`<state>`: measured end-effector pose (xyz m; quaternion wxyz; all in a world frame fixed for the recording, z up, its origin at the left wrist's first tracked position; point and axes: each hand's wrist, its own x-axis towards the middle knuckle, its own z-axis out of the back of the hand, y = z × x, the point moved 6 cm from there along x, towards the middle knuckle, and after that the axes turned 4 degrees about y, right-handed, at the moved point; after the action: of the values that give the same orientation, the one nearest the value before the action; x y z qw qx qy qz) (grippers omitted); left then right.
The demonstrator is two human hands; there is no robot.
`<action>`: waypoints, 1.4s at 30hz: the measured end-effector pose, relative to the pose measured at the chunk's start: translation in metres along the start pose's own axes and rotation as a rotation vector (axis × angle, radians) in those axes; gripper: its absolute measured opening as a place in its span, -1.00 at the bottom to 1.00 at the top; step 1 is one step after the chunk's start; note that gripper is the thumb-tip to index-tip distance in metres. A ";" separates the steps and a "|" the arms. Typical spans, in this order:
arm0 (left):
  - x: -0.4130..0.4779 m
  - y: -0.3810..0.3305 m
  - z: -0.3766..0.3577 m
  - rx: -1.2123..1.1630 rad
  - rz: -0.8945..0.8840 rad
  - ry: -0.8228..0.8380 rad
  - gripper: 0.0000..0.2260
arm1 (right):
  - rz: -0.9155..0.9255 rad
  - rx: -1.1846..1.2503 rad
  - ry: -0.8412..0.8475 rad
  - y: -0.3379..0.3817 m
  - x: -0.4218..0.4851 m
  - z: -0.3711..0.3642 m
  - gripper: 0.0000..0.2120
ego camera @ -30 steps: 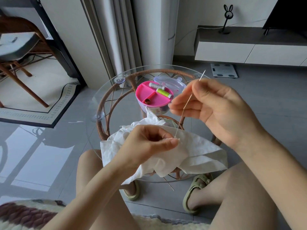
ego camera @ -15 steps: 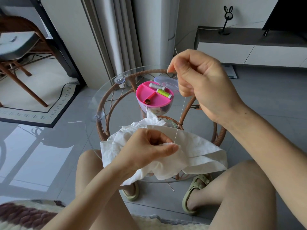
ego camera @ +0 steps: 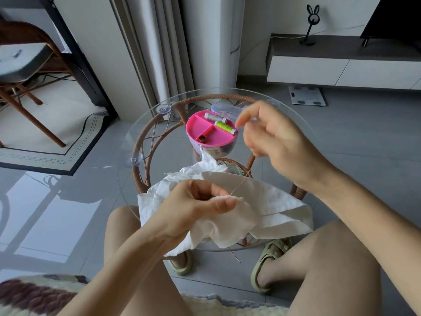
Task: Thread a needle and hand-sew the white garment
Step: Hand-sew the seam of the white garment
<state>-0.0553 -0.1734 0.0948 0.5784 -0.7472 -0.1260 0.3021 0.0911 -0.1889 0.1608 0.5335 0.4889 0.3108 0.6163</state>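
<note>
On the glass desk, garment hangs over the near edge. Left hand pinches a fold of it between thumb and fingers. Thread runs from that fold up to right hand, raised above garment, fingers curled; needle not discernible, blurred. Pink box behind garment, green spool on it.
</note>
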 end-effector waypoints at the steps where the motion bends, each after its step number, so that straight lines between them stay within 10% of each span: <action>1: 0.000 0.001 0.001 -0.040 0.010 0.009 -0.91 | -0.015 -0.054 0.029 -0.006 -0.008 -0.003 -0.87; 10: 0.001 0.003 0.003 -0.111 0.067 0.071 -0.91 | 0.195 -0.451 0.111 -0.021 -0.052 -0.023 -0.77; 42: 0.004 0.002 -0.001 -0.128 0.033 0.141 -0.89 | 0.120 -0.208 0.169 -0.032 -0.053 -0.028 -0.83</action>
<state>-0.0523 -0.1726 0.0920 0.5317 -0.8041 -0.0916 0.2496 0.0743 -0.2281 0.1082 0.5154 0.3949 0.2594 0.7149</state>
